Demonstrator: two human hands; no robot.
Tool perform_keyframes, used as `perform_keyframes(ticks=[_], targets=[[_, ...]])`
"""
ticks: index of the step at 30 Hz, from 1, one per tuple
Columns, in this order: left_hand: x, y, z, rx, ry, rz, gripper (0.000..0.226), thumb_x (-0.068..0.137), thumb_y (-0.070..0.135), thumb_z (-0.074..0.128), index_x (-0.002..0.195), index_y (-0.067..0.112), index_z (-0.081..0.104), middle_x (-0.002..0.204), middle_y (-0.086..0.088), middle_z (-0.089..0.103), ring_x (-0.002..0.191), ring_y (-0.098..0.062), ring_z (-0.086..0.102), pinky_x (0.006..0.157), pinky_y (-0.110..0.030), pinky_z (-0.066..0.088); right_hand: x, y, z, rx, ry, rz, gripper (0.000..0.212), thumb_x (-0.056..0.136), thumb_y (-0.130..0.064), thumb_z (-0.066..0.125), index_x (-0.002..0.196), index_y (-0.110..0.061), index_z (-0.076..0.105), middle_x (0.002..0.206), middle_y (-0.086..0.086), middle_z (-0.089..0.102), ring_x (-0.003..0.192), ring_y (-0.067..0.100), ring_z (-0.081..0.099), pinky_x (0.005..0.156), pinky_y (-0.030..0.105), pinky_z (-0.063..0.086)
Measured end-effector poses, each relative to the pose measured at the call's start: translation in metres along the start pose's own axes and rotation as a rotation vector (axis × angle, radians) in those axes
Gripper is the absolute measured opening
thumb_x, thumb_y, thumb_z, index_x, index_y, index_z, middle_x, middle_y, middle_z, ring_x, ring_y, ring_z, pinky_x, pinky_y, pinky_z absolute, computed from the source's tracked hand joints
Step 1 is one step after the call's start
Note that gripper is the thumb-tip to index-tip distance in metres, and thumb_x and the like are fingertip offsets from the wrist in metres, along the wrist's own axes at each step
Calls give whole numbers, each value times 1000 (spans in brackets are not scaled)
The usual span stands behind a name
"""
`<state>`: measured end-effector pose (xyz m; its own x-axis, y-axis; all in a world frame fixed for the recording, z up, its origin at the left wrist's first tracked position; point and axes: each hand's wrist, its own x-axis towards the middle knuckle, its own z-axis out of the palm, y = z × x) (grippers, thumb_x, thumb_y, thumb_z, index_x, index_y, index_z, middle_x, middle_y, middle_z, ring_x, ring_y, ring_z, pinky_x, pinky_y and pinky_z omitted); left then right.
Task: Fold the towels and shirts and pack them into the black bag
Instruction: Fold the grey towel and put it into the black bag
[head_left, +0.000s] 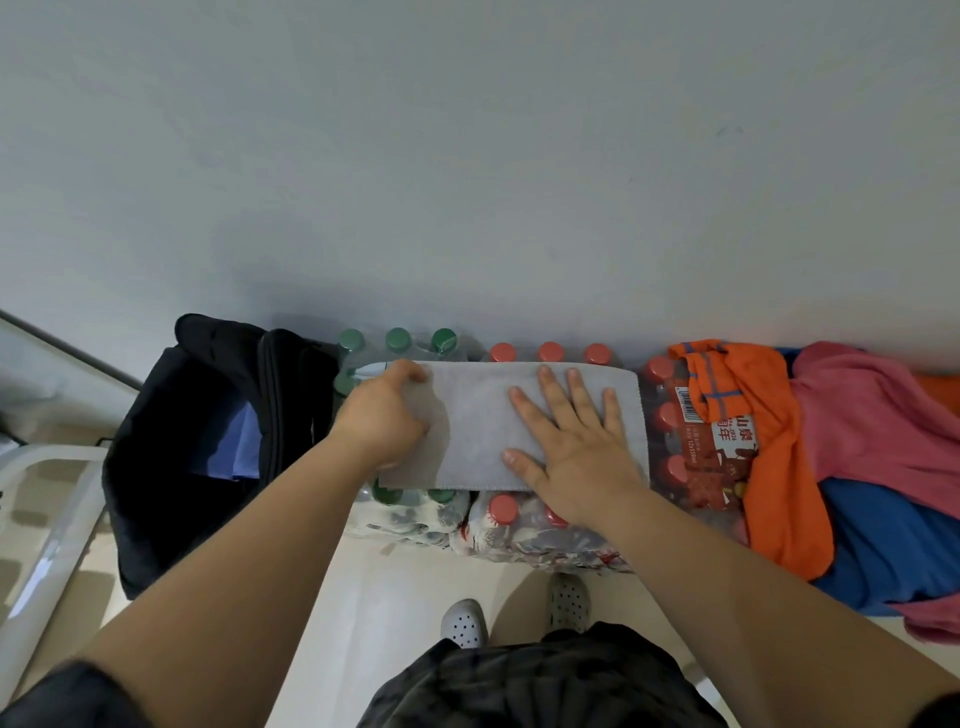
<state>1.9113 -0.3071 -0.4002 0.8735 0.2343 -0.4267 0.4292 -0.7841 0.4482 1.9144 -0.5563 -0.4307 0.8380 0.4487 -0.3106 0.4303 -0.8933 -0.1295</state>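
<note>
In the head view a grey towel (478, 415) lies as a long band across the caps of two shrink-wrapped bottle packs, one green-capped (410, 514) and one red-capped (524, 535). The open black bag (156, 467) stands to the left, with a blue cloth (234, 441) inside. An orange shirt (779, 467), a pink garment (872, 421) and a blue garment (883, 545) are heaped to the right. The left hand (387, 415) curls its fingers on the towel's left end. The right hand (566, 447) lies flat, fingers spread, pinning the right half. The fold likely carries the left end over to the right, so the flat hand should anchor the cloth and the edges should be matched, since the bumpy caps may let it slide.
</note>
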Motion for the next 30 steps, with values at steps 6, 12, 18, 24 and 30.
perform_keyframes(ticks=[6, 12, 18, 24, 30], targets=[[-9, -1, 0, -265, 58, 51, 55, 79, 6, 57, 119, 43, 59, 99, 8, 66, 89, -18, 63, 68, -25, 50, 0, 0, -2, 1, -13, -3, 74, 88, -79, 0, 149, -46, -26, 156, -9, -42, 143, 20, -40, 118, 56, -17], [-19, -2, -6, -578, 16, 41, 55, 80, -4, 64, 117, 37, 65, 107, 10, 63, 87, -15, 65, 62, -21, 54, 0, 0, -1, 1, -6, 4, 72, 91, -78, 3, 150, -46, -25, 157, -9, -40, 144, 20, -39, 119, 56, -16], [-22, -5, -9, -1034, -100, -160, 45, 82, -12, 69, 116, 17, 68, 104, -10, 68, 76, -20, 67, 61, -26, 55, -1, 0, 0, 13, -4, 14, 71, 91, -76, 3, 151, -47, -23, 158, -11, -38, 144, 18, -38, 120, 55, -14], [-20, -6, -10, -1226, -263, -224, 47, 81, -16, 64, 118, 14, 69, 115, -16, 70, 98, -32, 69, 91, -43, 56, -1, -1, -3, 42, -28, 29, 69, 92, -74, 5, 151, -48, -20, 158, -12, -38, 144, 17, -39, 120, 56, -14], [-27, -13, -18, -1023, -83, -95, 56, 79, -17, 65, 122, 19, 67, 116, -13, 67, 92, -26, 68, 81, -37, 59, -1, -21, -10, 62, -57, 43, 70, 90, -76, 5, 150, -50, -20, 157, -13, -38, 143, 20, -40, 118, 58, -15]])
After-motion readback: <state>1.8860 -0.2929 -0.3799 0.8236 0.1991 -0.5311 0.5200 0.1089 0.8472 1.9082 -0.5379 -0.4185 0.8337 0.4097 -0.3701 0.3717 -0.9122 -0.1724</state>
